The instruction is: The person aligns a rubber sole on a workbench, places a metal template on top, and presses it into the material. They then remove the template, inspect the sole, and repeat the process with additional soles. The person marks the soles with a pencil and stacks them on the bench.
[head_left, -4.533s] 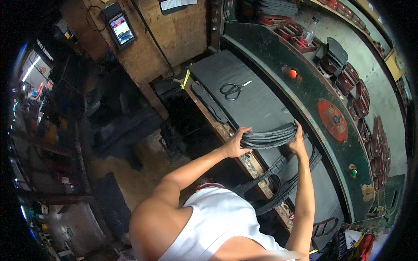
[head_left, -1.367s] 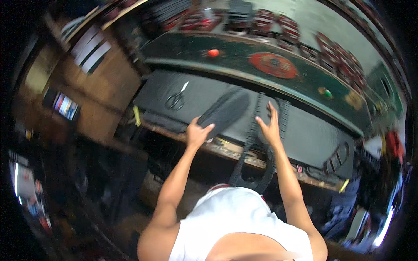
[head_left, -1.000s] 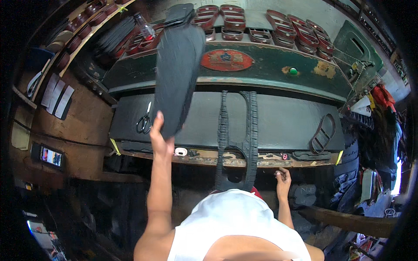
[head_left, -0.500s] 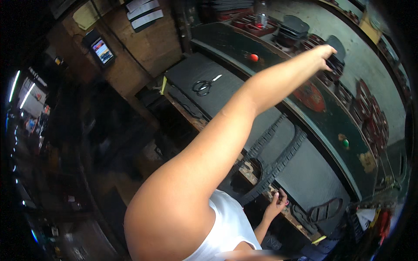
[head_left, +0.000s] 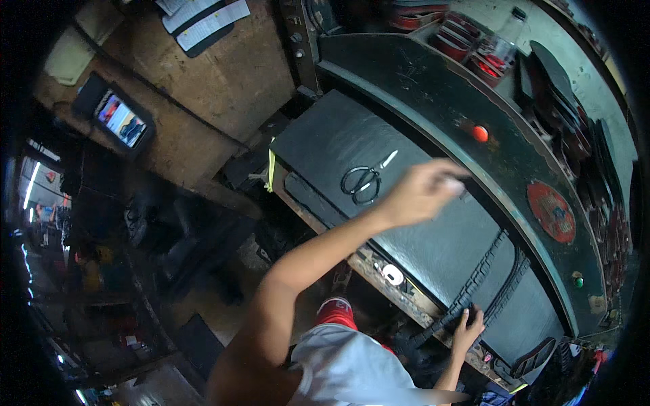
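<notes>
My left hand (head_left: 428, 192) is above the grey-black work surface (head_left: 426, 250), right of black-handled scissors (head_left: 363, 183). Motion smears its curled fingers, and a dark spot at the fingertips cannot be made out. Lower right, my right hand (head_left: 466, 331) is at the near edge, against black ribbed strips (head_left: 478, 276). Its thumb and fingers stand apart, with a dark gap between them. The strips lie in a long loop across the surface and hang over the edge near my body.
A dark green machine beam (head_left: 433, 88) with a red button (head_left: 480, 133) and a green button (head_left: 578, 281) spans the far side. Behind it are red-edged cutting dies (head_left: 455, 39), a clear bottle (head_left: 508, 34) and dark sole-shaped pieces (head_left: 552, 74). A phone (head_left: 122, 120) hangs on the wooden panel.
My left hand has come back from the shelf behind the beam to above the work surface, without the dark piece it touched there. The view has shifted. My right hand stays near the strips.
</notes>
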`<state>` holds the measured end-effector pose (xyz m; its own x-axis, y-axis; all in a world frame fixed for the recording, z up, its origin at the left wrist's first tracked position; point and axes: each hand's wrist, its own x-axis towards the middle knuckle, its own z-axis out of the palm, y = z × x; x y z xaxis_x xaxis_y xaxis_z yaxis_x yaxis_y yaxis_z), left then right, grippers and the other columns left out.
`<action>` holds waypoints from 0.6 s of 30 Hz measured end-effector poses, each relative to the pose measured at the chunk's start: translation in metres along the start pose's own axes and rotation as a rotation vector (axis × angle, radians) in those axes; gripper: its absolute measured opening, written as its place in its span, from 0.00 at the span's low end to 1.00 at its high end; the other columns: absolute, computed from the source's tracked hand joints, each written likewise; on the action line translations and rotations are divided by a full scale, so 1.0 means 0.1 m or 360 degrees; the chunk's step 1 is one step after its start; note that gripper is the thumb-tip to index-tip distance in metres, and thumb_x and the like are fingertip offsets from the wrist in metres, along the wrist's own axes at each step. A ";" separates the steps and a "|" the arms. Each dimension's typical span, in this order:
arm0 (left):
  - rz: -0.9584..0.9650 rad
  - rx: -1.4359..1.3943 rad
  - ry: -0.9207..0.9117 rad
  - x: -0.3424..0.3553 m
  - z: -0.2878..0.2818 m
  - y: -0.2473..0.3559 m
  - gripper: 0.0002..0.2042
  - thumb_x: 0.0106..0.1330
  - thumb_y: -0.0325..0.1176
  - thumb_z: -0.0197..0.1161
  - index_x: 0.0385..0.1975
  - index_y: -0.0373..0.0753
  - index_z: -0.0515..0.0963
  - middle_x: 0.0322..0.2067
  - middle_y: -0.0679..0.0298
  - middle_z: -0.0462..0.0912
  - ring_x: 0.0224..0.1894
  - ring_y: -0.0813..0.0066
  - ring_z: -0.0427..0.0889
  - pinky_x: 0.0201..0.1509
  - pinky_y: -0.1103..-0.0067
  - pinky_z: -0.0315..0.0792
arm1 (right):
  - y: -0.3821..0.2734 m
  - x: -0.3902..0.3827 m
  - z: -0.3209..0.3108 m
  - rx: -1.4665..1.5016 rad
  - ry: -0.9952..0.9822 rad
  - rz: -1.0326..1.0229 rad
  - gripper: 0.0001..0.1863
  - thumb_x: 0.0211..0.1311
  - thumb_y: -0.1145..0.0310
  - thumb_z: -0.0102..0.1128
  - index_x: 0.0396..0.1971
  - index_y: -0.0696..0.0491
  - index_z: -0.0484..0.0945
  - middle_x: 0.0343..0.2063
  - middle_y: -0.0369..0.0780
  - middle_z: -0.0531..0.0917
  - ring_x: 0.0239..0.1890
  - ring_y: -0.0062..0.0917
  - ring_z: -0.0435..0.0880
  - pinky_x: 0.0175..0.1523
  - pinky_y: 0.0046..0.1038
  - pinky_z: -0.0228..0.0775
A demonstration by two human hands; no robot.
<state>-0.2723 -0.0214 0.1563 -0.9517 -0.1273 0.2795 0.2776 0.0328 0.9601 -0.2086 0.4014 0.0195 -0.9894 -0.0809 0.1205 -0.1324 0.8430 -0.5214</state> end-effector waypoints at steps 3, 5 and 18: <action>-0.0247 0.0342 0.1088 -0.56 -1.13 -0.65 0.09 0.76 0.32 0.54 0.47 0.35 0.79 0.27 0.65 0.81 0.32 0.80 0.80 0.37 0.79 0.76 | -0.05 -0.07 0.25 -0.0431 0.0318 -0.0215 0.14 0.70 0.65 0.58 0.49 0.57 0.78 0.46 0.46 0.81 0.49 0.42 0.77 0.56 0.38 0.59; -0.0328 0.0504 0.1491 -0.75 -1.67 -1.01 0.10 0.77 0.32 0.52 0.47 0.34 0.78 0.26 0.63 0.80 0.31 0.77 0.80 0.37 0.77 0.75 | -0.02 -0.06 0.31 -0.0440 0.0359 -0.0064 0.13 0.70 0.64 0.57 0.46 0.57 0.78 0.42 0.46 0.82 0.46 0.41 0.77 0.53 0.37 0.60; -0.0034 0.0968 0.1667 -0.84 -2.05 -1.72 0.07 0.70 0.28 0.57 0.43 0.36 0.79 0.28 0.54 0.84 0.29 0.58 0.86 0.34 0.69 0.78 | 0.09 -0.07 0.39 -0.0469 0.0411 0.0515 0.30 0.74 0.54 0.56 0.59 0.68 0.74 0.54 0.57 0.80 0.55 0.51 0.77 0.64 0.43 0.61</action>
<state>-0.2129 -0.2196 -0.0334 -0.3099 -0.8649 0.3949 -0.1120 0.4457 0.8882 -0.2054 0.3893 -0.0188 -0.9251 0.3119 0.2165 0.2377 0.9205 -0.3103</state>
